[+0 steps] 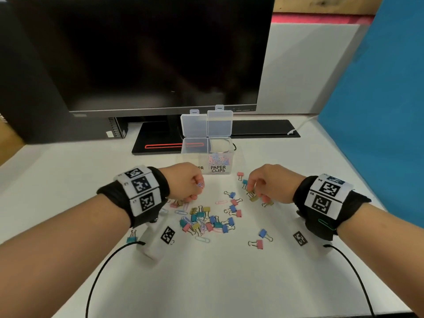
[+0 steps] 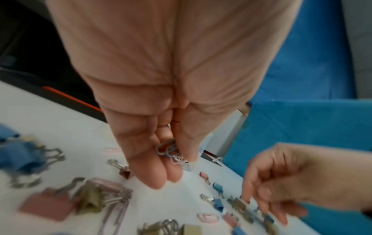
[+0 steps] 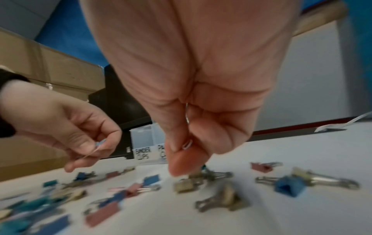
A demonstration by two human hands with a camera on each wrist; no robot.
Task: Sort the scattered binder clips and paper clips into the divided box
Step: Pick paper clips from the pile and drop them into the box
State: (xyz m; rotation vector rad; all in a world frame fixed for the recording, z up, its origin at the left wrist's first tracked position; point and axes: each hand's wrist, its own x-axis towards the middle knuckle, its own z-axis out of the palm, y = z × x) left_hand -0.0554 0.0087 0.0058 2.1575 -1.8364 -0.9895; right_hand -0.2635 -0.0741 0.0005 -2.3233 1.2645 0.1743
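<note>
Here: white desk (image 1: 229, 283), bare along its near edge; divided box (image 1: 207, 154), lids up, by the monitor base, paper clips filling its right cell; scattered binder clips (image 1: 207, 220) mid-desk; left hand (image 1: 183, 182) pinching paper clips (image 2: 171, 151); right hand (image 1: 268, 182) pinching a gold binder clip (image 1: 252, 195).

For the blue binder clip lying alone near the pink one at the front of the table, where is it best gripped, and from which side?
Judging by its pose, pinch the blue binder clip across its folded blue body, coming straight down from above. It lies flat on the table, wire handles splayed toward the right, apart from the pink clip, so the body's two sloping faces are free for thumb and forefinger.
</note>
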